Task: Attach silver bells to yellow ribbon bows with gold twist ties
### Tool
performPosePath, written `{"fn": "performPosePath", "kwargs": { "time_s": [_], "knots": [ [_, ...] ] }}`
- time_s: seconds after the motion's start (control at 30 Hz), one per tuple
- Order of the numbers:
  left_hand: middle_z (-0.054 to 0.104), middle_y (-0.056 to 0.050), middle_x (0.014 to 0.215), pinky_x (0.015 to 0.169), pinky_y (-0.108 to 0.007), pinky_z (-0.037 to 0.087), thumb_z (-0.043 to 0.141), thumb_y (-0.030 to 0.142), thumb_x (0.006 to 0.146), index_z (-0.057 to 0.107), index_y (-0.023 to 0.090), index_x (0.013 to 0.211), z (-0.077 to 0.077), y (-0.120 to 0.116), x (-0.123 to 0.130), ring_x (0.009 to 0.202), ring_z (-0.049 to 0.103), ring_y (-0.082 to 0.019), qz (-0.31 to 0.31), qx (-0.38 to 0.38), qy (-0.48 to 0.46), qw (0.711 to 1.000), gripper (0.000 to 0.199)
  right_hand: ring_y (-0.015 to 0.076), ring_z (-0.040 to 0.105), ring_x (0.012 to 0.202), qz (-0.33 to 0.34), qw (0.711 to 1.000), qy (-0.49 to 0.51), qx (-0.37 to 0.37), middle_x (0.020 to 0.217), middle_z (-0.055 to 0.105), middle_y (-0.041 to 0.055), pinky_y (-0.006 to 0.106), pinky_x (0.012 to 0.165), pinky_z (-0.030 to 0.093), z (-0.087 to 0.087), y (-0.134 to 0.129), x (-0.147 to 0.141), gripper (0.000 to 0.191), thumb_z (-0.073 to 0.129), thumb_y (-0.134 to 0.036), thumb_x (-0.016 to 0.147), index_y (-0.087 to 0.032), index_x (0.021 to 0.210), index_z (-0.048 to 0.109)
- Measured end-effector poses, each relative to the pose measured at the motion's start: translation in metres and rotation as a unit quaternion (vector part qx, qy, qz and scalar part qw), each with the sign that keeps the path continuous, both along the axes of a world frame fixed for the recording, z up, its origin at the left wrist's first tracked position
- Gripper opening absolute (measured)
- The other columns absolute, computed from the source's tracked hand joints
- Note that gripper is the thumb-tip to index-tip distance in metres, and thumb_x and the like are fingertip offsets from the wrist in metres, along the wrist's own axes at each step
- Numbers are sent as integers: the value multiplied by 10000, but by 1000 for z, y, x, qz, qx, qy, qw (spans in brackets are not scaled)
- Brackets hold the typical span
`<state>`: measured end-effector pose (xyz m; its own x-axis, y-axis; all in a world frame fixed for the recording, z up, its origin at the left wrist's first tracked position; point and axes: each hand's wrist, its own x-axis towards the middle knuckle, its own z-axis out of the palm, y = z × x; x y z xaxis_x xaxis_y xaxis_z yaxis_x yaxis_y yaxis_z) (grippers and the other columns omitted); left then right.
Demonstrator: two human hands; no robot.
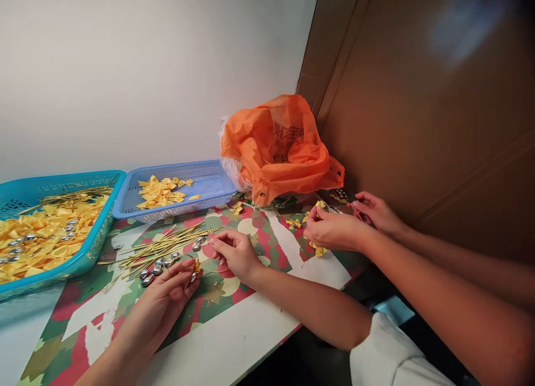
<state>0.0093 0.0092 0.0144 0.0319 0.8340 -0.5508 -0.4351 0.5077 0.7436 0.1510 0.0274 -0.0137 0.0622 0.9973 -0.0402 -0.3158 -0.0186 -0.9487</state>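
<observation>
Your left hand (pixel 167 299), palm turned up and fingers curled, grips a small yellow bow (pixel 197 265) between thumb and fingertips, with a silver bead (pixel 193 276) just beside it. Your right hand (pixel 239 257) is near the left but apart from it, thumb and forefinger drawn close together. A thin wire (pixel 217 271) runs from the bow toward that hand; you cannot tell from here whether your right fingers hold it. The bow sits above the front half of the table (pixel 234 333), clear of both baskets.

Just beyond your hands lie a bunch of gold strips (pixel 163 246) and some loose beads (pixel 156 269), on a torn, patterned cover (pixel 261 246). To your left, the teal basket (pixel 102 235) holds many yellow pieces (pixel 45 235), with more beads and strips on top. The blue basket (pixel 173 212) next to it has a smaller heap of bows (pixel 159 193). Past your right hand, an orange bag (pixel 288 177) stands open near the wall.

On your right, a co-worker's nearer hand (pixel 334 230) is at a few yellow bows, fingers bent; the farther hand (pixel 378 213) is on a reddish tool, partly hidden. Cardboard (pixel 438 124) rises behind them.
</observation>
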Motion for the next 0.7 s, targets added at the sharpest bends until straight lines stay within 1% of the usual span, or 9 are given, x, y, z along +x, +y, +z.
{"fn": "performPosePath", "kwargs": {
  "time_s": [0.17,0.33,0.5,0.6,0.7],
  "knots": [
    [676,-31,823,597,-174,592,522,-36,813,697,150,764,-7,3,-5,675,669,-110,-1,0,7,1000,260,64,422,449,42,998,-56,1,562,541,-56,200,428,341,-3,-1,-2,218,683,-386,744,-184,716,608],
    [678,-29,821,606,-177,595,542,-36,788,693,158,780,-12,5,-7,681,671,-113,-15,4,3,1000,247,69,445,508,61,993,-95,41,578,541,-54,195,495,364,-8,-4,-5,159,666,-336,753,-183,722,635],
    [680,-25,832,610,-177,599,535,-44,782,693,159,784,-9,4,-6,686,675,-114,-12,3,11,1000,257,80,474,558,56,991,-111,43,636,573,-37,198,522,376,-7,-3,-5,182,673,-348,734,-180,672,637],
    [667,-9,836,600,-168,597,516,-57,799,686,156,773,-6,3,-5,681,666,-102,-9,-6,21,1000,273,83,481,563,58,991,-115,36,624,568,-37,199,538,388,-4,-4,-5,185,678,-349,732,-179,670,642],
    [662,5,843,590,-161,594,512,-58,806,683,163,769,-6,3,-5,685,660,-100,-5,-5,29,1000,283,86,490,567,58,991,-113,38,618,570,-39,204,555,399,-3,-5,-4,214,691,-384,728,-179,684,652]
  ]
}}
